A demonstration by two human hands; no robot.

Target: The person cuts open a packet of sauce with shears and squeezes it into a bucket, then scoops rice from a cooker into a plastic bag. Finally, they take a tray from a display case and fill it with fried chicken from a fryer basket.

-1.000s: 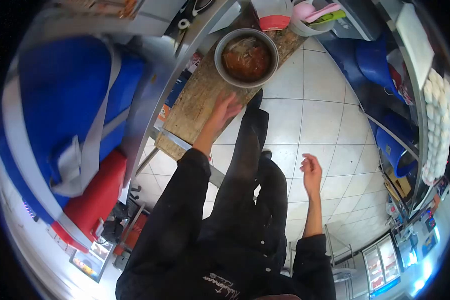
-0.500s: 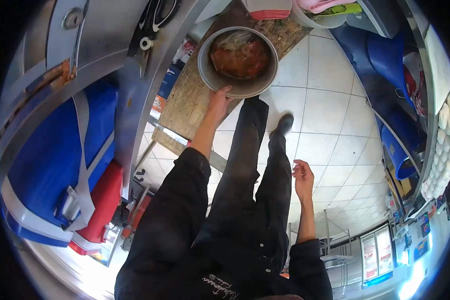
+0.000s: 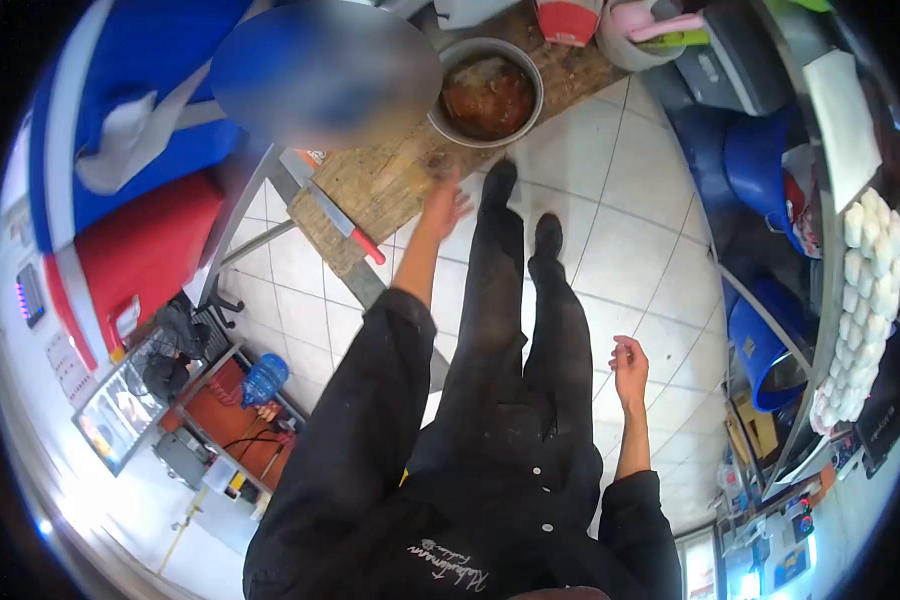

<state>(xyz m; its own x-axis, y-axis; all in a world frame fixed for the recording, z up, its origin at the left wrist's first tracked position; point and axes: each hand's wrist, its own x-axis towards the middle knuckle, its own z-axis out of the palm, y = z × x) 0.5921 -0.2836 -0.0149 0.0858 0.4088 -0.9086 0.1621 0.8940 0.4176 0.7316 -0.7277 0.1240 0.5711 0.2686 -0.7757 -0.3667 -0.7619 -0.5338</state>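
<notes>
A round metal pot (image 3: 525, 127) with a reddish-brown, wet-looking content (image 3: 487, 97) stands on a worn wooden board (image 3: 370, 193). My left hand (image 3: 448, 207) is just below the pot, apart from it, with its fingers spread and nothing in them. Near the board's left end lies a knife (image 3: 340, 222) with a red handle, a short way left of that hand. Out over the tiled floor, my right hand (image 3: 628, 370) hangs at my side with loosely bent fingers and holds nothing.
A white tub (image 3: 638, 50) with pink and green items and a red-and-white container (image 3: 568, 22) stand beyond the pot. Blue bins (image 3: 767, 340) and garlic-like white bulbs (image 3: 863, 290) line the right. At left hang blue and red bags (image 3: 150, 255). A blurred patch covers the upper left.
My left hand has let go of the pot's rim and drawn back toward me. The pot stays on the board. My view has turned, and the knife now shows fully.
</notes>
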